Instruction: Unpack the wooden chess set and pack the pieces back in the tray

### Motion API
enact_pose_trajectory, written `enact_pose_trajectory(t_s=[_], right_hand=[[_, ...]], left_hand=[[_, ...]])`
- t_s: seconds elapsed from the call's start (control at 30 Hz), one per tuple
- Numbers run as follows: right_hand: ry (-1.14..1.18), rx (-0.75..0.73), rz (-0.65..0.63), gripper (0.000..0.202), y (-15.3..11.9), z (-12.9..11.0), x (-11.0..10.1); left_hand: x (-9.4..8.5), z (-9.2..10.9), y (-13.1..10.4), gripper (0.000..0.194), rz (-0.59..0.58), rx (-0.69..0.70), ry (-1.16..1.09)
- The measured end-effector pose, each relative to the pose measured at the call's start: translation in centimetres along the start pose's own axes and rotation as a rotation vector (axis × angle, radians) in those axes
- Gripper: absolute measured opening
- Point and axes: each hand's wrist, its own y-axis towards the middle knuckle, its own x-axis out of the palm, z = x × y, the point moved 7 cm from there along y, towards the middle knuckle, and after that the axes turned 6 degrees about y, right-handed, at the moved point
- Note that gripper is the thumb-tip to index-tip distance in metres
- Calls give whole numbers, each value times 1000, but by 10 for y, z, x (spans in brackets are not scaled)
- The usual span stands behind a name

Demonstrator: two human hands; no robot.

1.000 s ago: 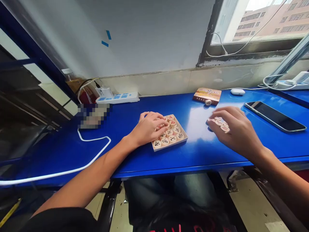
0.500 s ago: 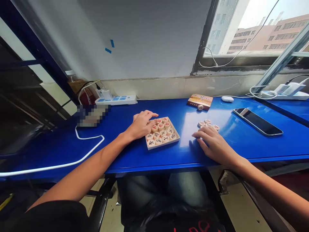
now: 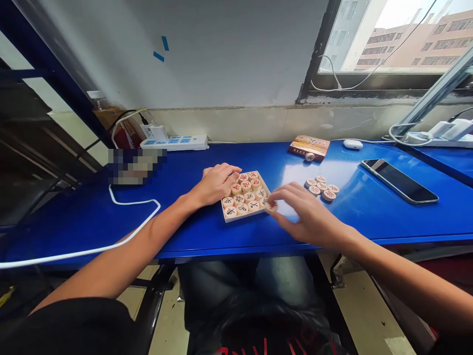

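A shallow box on the blue table holds rows of round wooden xiangqi pieces with red and black characters. My left hand lies over its left side, fingers stretched out across the far-left corner, partly covering some pieces. Between the thumb and fingers of my right hand is one xiangqi piece, close to the box's right edge; whether it touches the box I cannot tell. Several loose pieces lie grouped on the table beyond my right hand.
A printed carton lies at the back with a single piece against its front. A phone and a white earbud case are to the right. Power strips stand by the wall, and a white cable curves across the left.
My right hand has moved left from the loose pieces to the box's right edge, now with a piece pinched in it. My left hand stays on the box. The view shifts slightly.
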Motion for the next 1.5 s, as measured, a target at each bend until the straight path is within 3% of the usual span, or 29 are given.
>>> enact_pose_trajectory(t_s=[0.13, 0.23, 0.33, 0.4, 0.5, 0.6, 0.83, 1.0, 1.13, 1.2, 1.3, 1.4, 1.5], right_hand=[[21, -174, -71, 17, 53, -23, 30], [13, -166, 37, 20, 69, -6, 18], [-65, -50, 116, 16, 55, 40, -17], [-124, 94, -3, 18, 36, 80, -34], [-208, 340, -323, 32, 2, 131, -44], [-319, 416, -390, 41, -15, 146, -54], [-412, 292, -277, 38, -28, 132, -60], [-404, 274, -246, 32, -46, 142, -61], [-389, 207, -180, 30, -40, 138, -62], [-315, 128, -174, 27, -24, 117, -53], [-172, -31, -262, 20, 10, 66, -22], [-132, -136, -267, 19, 47, 20, 3], [-164, -189, -218, 31, 69, 3, 6]], left_hand=[[-1, -2, -1, 41, -5, 29, -191], [-2, -6, -2, 45, -94, 22, -271], [0, -4, -7, 57, -244, 42, -280], [0, -2, -10, 69, -323, 57, -240], [-1, 0, -13, 76, -368, 75, -217], [-1, -1, -13, 74, -389, 90, -276], [2, -9, -12, 73, -416, 86, -393], [-2, -4, -14, 69, -410, 78, -364], [-4, -5, -14, 67, -399, 42, -369], [-3, -8, -12, 64, -392, 20, -409], [3, -15, -8, 54, -359, -35, -512], [8, -18, -4, 49, -284, -72, -566], [7, -15, -3, 45, -219, -65, -576]])
